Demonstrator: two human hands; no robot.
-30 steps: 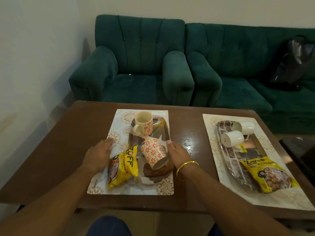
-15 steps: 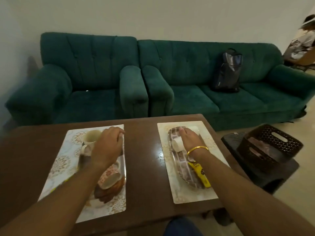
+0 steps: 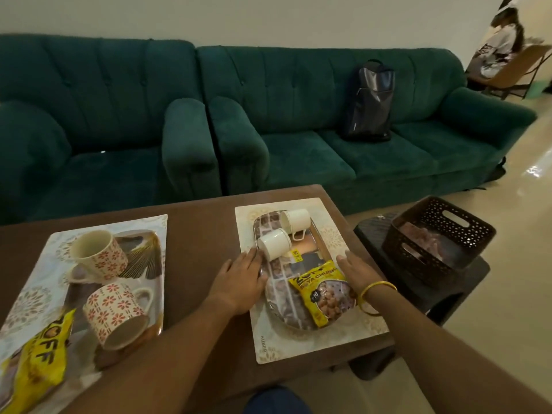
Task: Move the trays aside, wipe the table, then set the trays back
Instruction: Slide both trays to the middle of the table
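Nearest, at the lower left, a yellow snack packet (image 3: 33,366) lies beside two red-flowered ceramic mugs (image 3: 115,313) on the left brown patterned tray (image 3: 155,312). Both trays sit on pale placemats on the brown wooden table (image 3: 200,234). The left hand (image 3: 239,282) lies flat with fingers spread at the left rim of the right oval checkered tray (image 3: 277,306), its grip released. The right hand (image 3: 357,271) rests open-fingered at the opposite rim, grasping nothing. That tray carries another yellow snack packet (image 3: 324,294) and two tipped white cups (image 3: 283,234). Beyond stands a green velvet sofa (image 3: 298,115).
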